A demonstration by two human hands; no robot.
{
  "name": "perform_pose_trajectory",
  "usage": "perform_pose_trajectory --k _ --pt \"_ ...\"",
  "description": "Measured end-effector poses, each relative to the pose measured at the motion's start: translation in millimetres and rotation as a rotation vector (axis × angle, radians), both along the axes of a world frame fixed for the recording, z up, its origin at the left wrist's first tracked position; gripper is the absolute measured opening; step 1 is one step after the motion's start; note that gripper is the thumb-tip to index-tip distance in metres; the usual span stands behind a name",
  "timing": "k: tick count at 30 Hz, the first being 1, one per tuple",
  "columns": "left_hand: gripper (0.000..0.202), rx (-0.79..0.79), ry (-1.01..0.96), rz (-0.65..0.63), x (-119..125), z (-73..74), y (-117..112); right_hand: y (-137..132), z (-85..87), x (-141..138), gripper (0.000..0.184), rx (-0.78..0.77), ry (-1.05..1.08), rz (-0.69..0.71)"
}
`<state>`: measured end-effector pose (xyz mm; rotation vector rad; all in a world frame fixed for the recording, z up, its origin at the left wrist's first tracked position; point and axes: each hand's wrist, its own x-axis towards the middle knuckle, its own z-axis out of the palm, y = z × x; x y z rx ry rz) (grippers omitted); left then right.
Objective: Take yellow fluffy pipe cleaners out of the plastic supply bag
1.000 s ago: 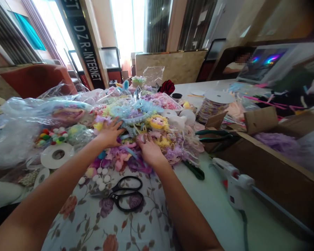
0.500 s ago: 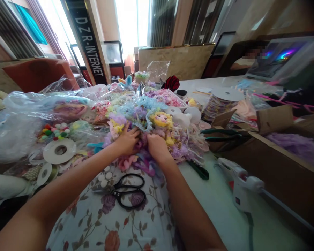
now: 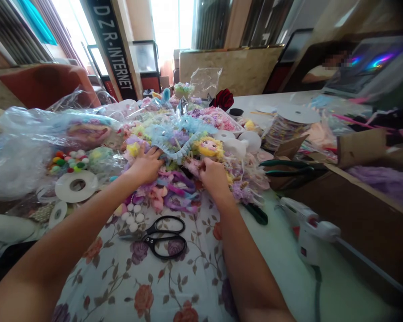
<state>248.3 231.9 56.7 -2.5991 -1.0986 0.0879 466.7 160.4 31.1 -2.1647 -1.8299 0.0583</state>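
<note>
Your left hand and right hand have drawn apart since half a second ago: the left lies open on the craft pile, the right pinches pink fluff near the yellow-haired doll face. Scissors lie nearer you on floral cloth, a glue gun rightward on the bench.

Backlit: window beyond left hand overexposed, room dimmer. Glints on plastic bag left of it. Rainbow glare on panel, black corner, far right of right hand. Edges stretched, soft.
</note>
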Motion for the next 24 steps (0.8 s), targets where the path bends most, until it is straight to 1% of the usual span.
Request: perform_pose_trajectory --k 3,7,9,12,14,15,16,17,18,19,21,23,24 --pt "0.045 0.017 -0.059 -0.017 -1.8 1.5 1.9 -0.5 0.8 -0.7 0.027 -0.021 -0.001 0.042" --pt "0.039 0.025 -0.125 0.051 -4.7 7.3 5.0 -4.7 4.6 -8.7 0.020 -0.094 -0.008 0.214" --pt "0.034 0.011 -0.123 0.054 -2.1 13.4 1.2 -8.1 7.1 -17.0 0.019 -0.128 -0.018 0.276" --pt "0.025 0.026 -0.117 -0.004 13.9 23.8 -10.8 -14.0 10.2 -33.3 0.024 -0.167 -0.035 0.303" --pt "0.026 0.084 -0.142 -0.090 32.8 27.0 -16.5 -18.2 11.6 -44.3 0.027 -0.190 -0.043 0.300" --pt "0.028 0.082 -0.149 -0.166 43.5 26.3 -16.8 -20.2 12.4 -48.8 0.029 -0.202 -0.046 0.294" --pt "0.029 0.045 -0.145 -0.254 54.3 23.9 -14.9 -22.3 13.4 -52.4 0.031 -0.214 -0.049 0.291" --pt "0.030 -0.026 -0.125 -0.343 64.3 19.8 -11.0 -24.2 14.8 -54.6 0.034 -0.226 -0.051 0.290" --pt "0.033 -0.100 -0.100 -0.405 72.9 14.4 -5.6 -26.0 16.7 -55.4 0.038 -0.237 -0.050 0.296" --pt "0.036 -0.137 -0.083 -0.428 79.6 8.4 0.8 -27.6 19.1 -54.7 0.042 -0.248 -0.047 0.311" --pt "0.039 -0.151 -0.067 -0.389 85.8 -3.4 13.8 -30.3 25.1 -48.9 0.043 -0.267 -0.036 0.351" --pt "0.037 -0.109 -0.042 -0.302 82.5 -11.1 23.8 -31.9 31.0 -39.2 0.039 -0.275 -0.027 0.370" --pt "0.037 -0.083 -0.016 -0.259 78.2 -12.7 26.9 -32.2 33.3 -33.7 0.038 -0.276 -0.028 0.362"
